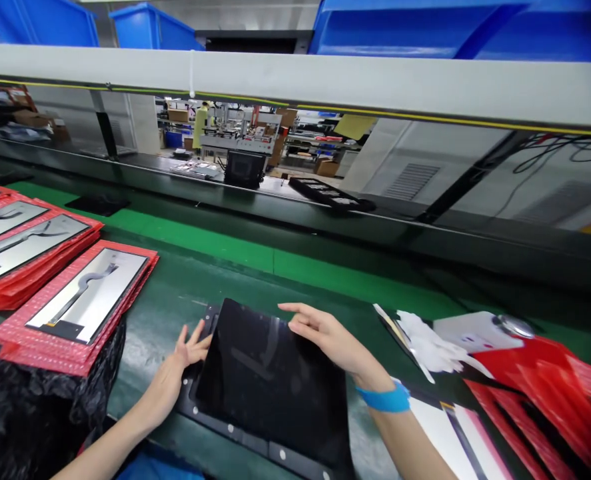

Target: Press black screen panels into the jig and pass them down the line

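A black sheet [275, 383] with a faint sheen lies on a black plate [248, 440] dotted with small round silver spots, on the green bench. My left hand [175, 363] rests at the left edge of the plate, fingers spread, fingertips touching the rim beside the sheet. Over the sheet's far right edge is my right hand [325, 337], with its fingers stretched out to the left and nothing visible in them. A blue band [384, 398] circles my right wrist. Whether the right fingertips touch the sheet I cannot tell.
At left, display panels [90, 293] with ribbon cables lie on stacked red bubble bags [20, 337]. A black plastic bag [50, 400] hangs below. To the right are crumpled white wipes [428, 340], a metal-topped bottle [480, 331], a panel [458, 433] and red bags [550, 393].
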